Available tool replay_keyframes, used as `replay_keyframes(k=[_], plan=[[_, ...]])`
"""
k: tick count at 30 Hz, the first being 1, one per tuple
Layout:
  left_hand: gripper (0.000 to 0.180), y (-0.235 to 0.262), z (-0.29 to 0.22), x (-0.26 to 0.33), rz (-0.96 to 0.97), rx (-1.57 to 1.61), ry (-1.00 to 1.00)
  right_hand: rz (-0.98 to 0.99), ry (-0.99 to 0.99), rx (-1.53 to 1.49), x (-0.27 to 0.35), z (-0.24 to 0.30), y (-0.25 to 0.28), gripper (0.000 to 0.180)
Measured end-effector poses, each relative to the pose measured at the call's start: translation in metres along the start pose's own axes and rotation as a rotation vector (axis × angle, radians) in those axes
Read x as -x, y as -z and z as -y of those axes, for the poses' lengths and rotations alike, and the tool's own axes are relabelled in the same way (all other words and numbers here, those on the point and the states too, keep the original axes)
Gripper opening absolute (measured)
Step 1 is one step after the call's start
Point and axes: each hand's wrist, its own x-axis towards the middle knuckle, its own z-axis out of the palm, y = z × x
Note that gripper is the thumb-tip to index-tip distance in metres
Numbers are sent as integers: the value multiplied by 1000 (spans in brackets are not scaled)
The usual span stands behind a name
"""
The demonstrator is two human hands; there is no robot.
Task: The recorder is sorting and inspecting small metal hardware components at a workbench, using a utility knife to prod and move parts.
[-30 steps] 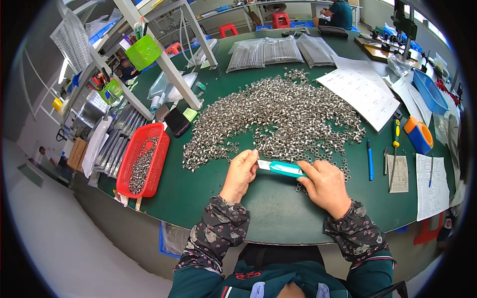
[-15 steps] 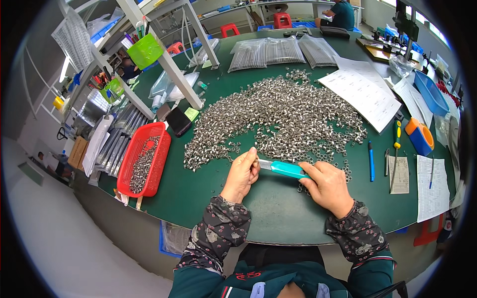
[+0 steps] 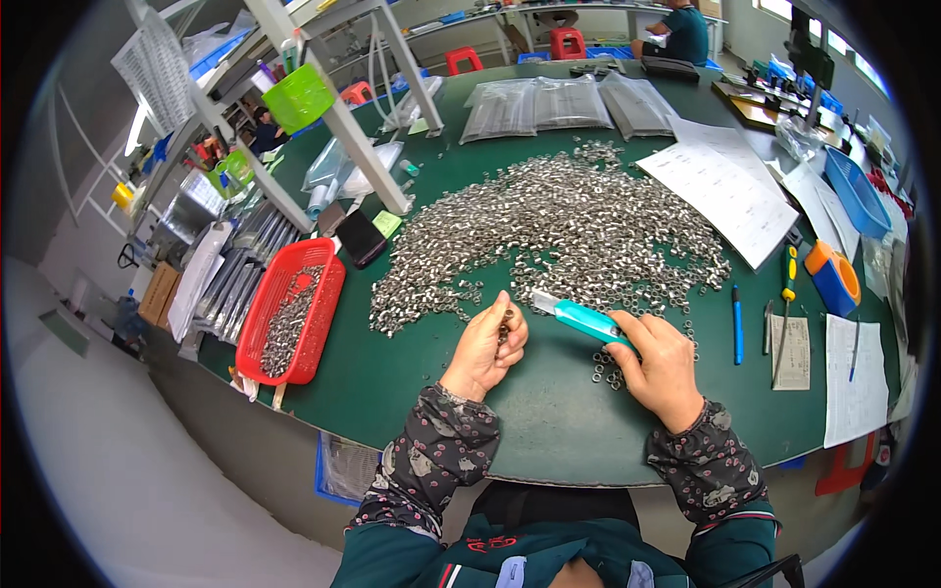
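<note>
My left hand [image 3: 478, 355] is closed around a few small metal rings [image 3: 505, 328], which show between thumb and curled fingers. In my right hand [image 3: 662, 372] is a teal utility knife [image 3: 588, 320]. Its blade end points up and left, a short gap from the left fingers. Beyond both hands spreads a wide pile of small silvery metal rings [image 3: 559, 211] on the green table [image 3: 549, 441]. Several loose rings lie beside and partly under my right hand.
At the left stands a red plastic basket [image 3: 323, 333] with more rings. A phone [image 3: 361, 238] lies beyond it. Papers [image 3: 720, 201], a blue pen [image 3: 737, 323], a screwdriver [image 3: 789, 269] and a tape dispenser [image 3: 831, 279] lie to the right. Filled plastic bags [image 3: 573, 103] rest at the back.
The knife's blade end has moved away from my left fingers and now tilts upward. My left hand has turned slightly, showing the rings in it. The whole view has shifted a little.
</note>
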Motion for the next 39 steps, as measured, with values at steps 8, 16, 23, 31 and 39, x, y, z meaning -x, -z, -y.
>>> replay_keyframes(k=[8,16,23,31,39], plan=[[14,1,-8,13,40,245,-80,-79,49,33,5,-5,2,29],[15,76,-169,82,-703,-479,-743,-51,68,5,0,-1,-4,28],[37,154,-210,133,-769,-616,-591,-62,43,4,1,-7,-3,26],[24,134,-179,130,-967,-934,-633,-159,-54,-261,1,-20,-10,25],[34,16,-93,101,-538,-1564,-199,-196,-425,-694,1,-30,3,27]])
